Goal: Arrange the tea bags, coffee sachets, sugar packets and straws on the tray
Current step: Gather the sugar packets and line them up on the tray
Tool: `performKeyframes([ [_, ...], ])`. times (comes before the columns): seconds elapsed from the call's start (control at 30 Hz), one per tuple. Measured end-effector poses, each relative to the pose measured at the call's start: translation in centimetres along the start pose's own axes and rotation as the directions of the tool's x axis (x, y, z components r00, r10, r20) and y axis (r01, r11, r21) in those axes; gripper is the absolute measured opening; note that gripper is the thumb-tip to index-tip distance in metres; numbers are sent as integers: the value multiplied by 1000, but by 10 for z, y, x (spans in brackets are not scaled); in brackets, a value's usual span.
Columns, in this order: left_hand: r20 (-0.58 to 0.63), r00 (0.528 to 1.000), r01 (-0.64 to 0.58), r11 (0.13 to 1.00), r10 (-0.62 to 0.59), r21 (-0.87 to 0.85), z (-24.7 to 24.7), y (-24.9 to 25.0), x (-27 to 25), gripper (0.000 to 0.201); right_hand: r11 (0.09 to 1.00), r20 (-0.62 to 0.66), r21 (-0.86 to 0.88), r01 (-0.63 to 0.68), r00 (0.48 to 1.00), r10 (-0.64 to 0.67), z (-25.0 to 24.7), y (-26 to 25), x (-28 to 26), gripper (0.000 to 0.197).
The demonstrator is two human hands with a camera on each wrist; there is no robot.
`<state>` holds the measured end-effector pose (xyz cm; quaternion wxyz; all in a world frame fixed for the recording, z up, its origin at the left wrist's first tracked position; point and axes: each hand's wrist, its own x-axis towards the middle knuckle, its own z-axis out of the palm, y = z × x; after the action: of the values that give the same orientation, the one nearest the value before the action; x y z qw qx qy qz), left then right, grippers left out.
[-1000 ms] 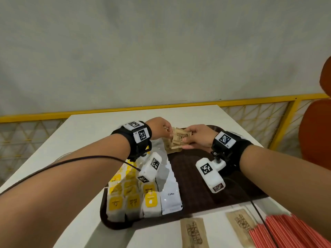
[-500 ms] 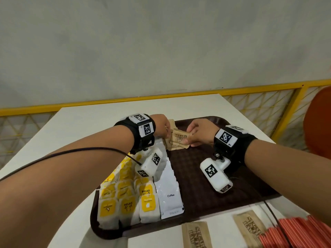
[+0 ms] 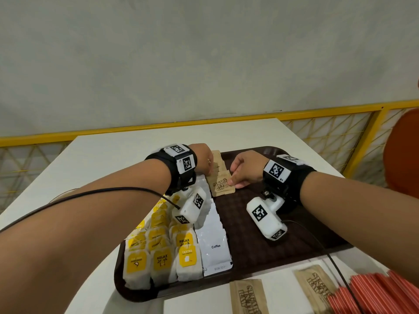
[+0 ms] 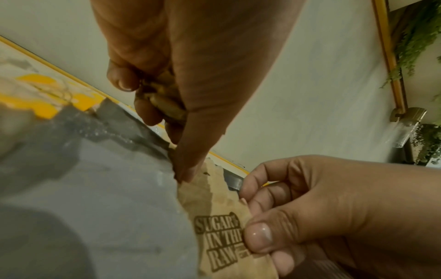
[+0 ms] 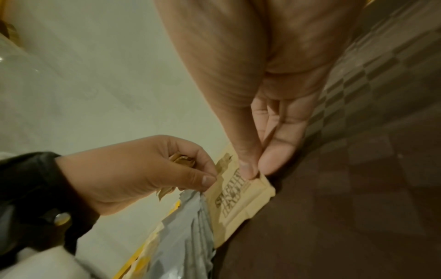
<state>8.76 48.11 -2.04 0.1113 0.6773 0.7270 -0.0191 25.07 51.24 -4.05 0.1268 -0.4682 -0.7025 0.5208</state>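
Tray: dark brown textured plastic tray (image 3: 260,243) on a white table (image 3: 108,155).
Tea bags: white paper tea bags with yellow labels (image 3: 161,252), rows along the tray's left side.
Coffee sachets: white "Coffee" sachets (image 3: 214,241), overlapped in a line just right of the tea bags.
Sugar packets: brown paper "Sugar in the Raw" packets (image 3: 221,185) in an overlapped row at the tray's far end, beside the coffee; two more (image 3: 248,299) lie on the table in front of the tray.
Left hand (image 3: 204,160): fingers curled, thumb and fingertip pinching the row's far packets (brown paper scraps bunched in the palm).
Right hand (image 3: 246,169): thumb and forefinger pinching the nearest packet's edge.
Straws: red straws (image 3: 383,293), bundled on the table, lower right.
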Motion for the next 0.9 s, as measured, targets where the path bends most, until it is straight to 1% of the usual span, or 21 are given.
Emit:
performKeyframes([
  [0.23,-14,1000,0,1000,1,12,1,-3,2,5,999,0,43,-5,1000,5,7,-2,0,29],
  [0.4,-57,998,24,999,-27,-48,0,-5,3,7,999,-23,49,-9,1000,10,8,-1,0,33],
  [0.5,-54,998,36,997,-40,-74,-5,-7,5,2,1000,-18,12,-11,1000,11,10,-4,-1,32],
  [0.63,-34,999,39,997,-41,-68,-4,-6,8,10,998,-10,-58,-3,1000,3,14,-4,0,39],
  [0.7,-43,998,45,997,-47,-56,-1,-5,10,9,996,-16,-92,3,1000,-5,16,-4,2,41],
  [0.8,-53,997,57,998,-58,-35,2,-3,12,6,993,-12,-115,4,1000,-5,16,-6,4,39],
  [0.9,-42,997,67,997,-68,-30,3,0,13,11,992,-18,-122,0,1000,-3,16,-6,5,38],
])
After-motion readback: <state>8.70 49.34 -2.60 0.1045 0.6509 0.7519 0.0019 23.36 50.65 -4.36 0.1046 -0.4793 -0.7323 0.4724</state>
